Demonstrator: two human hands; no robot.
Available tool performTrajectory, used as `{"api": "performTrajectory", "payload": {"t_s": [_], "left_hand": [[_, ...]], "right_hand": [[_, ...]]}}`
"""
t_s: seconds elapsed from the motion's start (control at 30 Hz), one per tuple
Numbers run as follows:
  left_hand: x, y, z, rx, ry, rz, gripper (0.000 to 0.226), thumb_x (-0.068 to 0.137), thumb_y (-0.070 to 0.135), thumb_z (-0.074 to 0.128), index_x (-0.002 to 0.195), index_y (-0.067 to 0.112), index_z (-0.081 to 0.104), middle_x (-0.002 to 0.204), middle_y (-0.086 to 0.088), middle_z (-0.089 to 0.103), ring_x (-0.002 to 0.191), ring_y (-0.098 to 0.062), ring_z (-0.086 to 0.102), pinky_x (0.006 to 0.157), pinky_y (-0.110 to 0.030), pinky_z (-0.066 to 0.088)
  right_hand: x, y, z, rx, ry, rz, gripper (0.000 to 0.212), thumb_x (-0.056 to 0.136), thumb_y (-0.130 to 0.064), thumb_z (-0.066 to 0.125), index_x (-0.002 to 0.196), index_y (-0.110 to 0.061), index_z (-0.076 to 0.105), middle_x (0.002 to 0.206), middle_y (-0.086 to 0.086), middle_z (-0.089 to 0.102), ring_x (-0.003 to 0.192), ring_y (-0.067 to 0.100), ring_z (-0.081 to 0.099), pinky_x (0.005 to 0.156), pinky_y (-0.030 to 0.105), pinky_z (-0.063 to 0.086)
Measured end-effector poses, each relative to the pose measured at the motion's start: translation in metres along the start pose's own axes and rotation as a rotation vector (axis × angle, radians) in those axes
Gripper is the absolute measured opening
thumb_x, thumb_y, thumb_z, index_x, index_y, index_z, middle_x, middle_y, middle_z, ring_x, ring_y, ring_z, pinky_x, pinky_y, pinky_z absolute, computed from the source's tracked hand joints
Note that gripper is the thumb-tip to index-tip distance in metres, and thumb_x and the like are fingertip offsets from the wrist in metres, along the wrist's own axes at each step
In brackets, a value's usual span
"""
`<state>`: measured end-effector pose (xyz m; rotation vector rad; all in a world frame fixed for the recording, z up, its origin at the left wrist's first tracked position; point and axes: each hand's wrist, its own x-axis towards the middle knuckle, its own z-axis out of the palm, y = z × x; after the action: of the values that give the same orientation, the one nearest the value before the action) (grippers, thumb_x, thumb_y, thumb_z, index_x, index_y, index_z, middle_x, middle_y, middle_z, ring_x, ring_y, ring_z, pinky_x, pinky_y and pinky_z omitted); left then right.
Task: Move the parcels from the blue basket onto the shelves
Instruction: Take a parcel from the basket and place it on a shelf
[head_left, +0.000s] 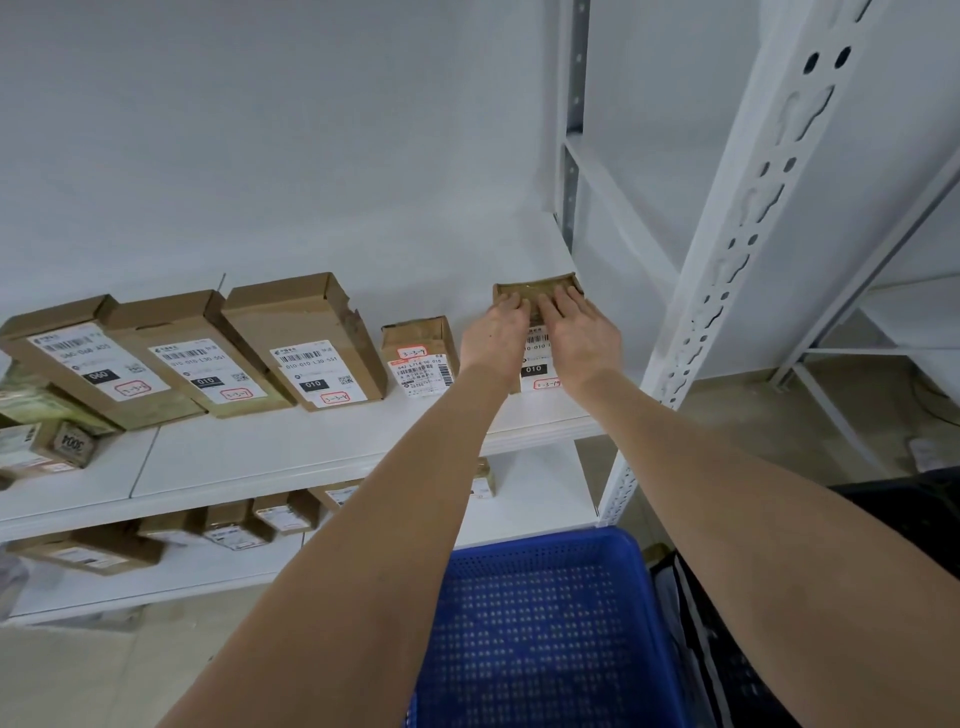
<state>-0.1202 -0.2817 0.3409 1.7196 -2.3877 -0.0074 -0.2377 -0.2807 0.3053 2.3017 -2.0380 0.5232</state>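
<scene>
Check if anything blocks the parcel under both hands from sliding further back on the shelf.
Nothing visible does. Behind the parcel the shelf is bare up to the wall. The left hand and right hand lie flat on it; the neighbouring parcel sits apart on its left.

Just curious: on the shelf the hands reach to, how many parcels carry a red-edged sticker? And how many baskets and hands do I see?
Red-stickered cardboard parcels: 5
Blue basket: 1
Hands: 2
Total: 8
</scene>
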Motion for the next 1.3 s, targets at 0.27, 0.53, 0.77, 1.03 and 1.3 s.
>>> {"api": "performTrajectory", "payload": {"t_s": [0.27,0.53,0.77,1.03,1.3], "left_hand": [[0.011,-0.004,0.003,-0.014,0.03,-0.019,0.05,0.092,0.002,0.049,0.14,0.011,0.04,0.148,-0.004,0.036,0.135,-0.018,0.037,0.105,-0.025,0.032],[-0.007,-0.003,-0.004,-0.195,-0.001,-0.052,0.06,0.086,-0.002,0.049,0.144,0.011,0.036,0.15,-0.005,0.036,0.144,-0.023,0.022,0.115,-0.031,0.025],[-0.075,-0.015,-0.013,-0.145,-0.063,-0.246,0.061,0.089,0.002,0.048,0.146,0.013,0.028,0.156,-0.003,0.018,0.139,-0.024,0.03,0.102,-0.039,0.04],[-0.184,-0.029,0.02,-0.059,-0.247,-0.335,0.064,0.091,0.009,0.052,0.148,0.013,0.023,0.158,-0.004,0.014,0.144,-0.02,0.017,0.111,-0.037,0.033],[-0.277,-0.039,0.048,0.04,-0.446,-0.242,0.074,0.087,0.017,0.062,0.148,0.008,0.02,0.153,-0.009,0.022,0.141,-0.024,0.023,0.107,-0.038,0.035]], "right_hand": [[0.013,0.0,0.003,-0.006,-0.023,0.006,0.058,0.095,-0.018,0.056,0.148,-0.01,0.033,0.155,0.013,0.031,0.145,0.025,0.026,0.117,0.03,0.019],[-0.004,-0.013,-0.015,-0.139,-0.139,0.026,0.088,0.088,-0.021,0.064,0.154,-0.017,0.004,0.16,0.01,0.001,0.148,0.029,-0.005,0.12,0.046,0.001],[-0.055,-0.037,-0.018,-0.036,0.074,-0.11,0.063,0.08,-0.002,0.061,0.139,-0.011,0.043,0.148,0.017,0.033,0.143,0.036,0.021,0.117,0.049,0.018],[-0.161,-0.055,0.006,-0.087,-0.287,-0.183,0.063,0.092,-0.005,0.048,0.149,-0.017,0.026,0.157,0.012,0.014,0.148,0.03,0.0,0.119,0.039,0.008],[-0.259,-0.082,0.034,-0.176,-0.574,-0.059,0.075,0.09,-0.004,0.053,0.153,-0.015,0.014,0.16,0.013,0.004,0.148,0.031,-0.008,0.12,0.039,0.004]]}}
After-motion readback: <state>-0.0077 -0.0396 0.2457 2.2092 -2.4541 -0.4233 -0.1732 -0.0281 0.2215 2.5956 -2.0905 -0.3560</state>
